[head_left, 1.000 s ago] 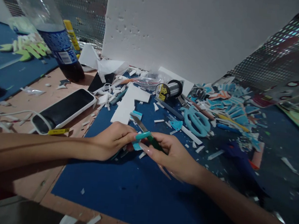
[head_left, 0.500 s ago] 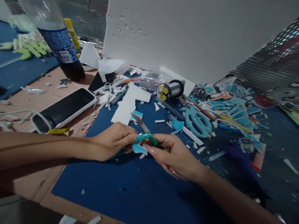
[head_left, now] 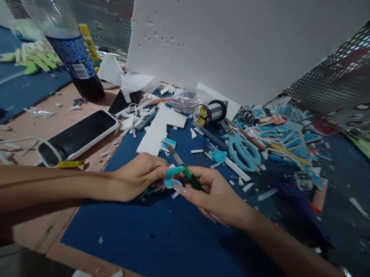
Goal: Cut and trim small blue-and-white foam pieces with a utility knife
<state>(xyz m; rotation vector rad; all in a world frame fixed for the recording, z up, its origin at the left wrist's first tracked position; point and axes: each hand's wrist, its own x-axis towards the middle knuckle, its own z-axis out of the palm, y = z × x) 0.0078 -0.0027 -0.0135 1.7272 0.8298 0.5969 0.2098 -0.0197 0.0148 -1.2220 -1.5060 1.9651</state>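
Observation:
Over the blue mat, my left hand (head_left: 141,177) is closed, with a curved teal piece (head_left: 174,171) pinched between thumb and finger. A small light-blue piece (head_left: 171,183) sits just below it, between the two hands. My right hand (head_left: 217,194) is closed around a green-handled knife (head_left: 191,178), its narrow metal blade slanting up and to the left. The right thumb reaches to the light-blue piece. The teal piece meets or passes close to the knife near the base of the blade. My curled left fingers are mostly hidden.
A phone (head_left: 79,137) and a cola bottle (head_left: 74,66) are on the left. Light-blue scissors (head_left: 243,152), a wire spool (head_left: 209,112) and white foam offcuts lie beyond my hands. Blue-and-white pieces (head_left: 293,138) are heaped at right, before a white board (head_left: 233,42).
The teal piece and the light-blue piece have shifted and tilted slightly between my fingers. More of the green handle shows at my right hand. Both hands keep their hold.

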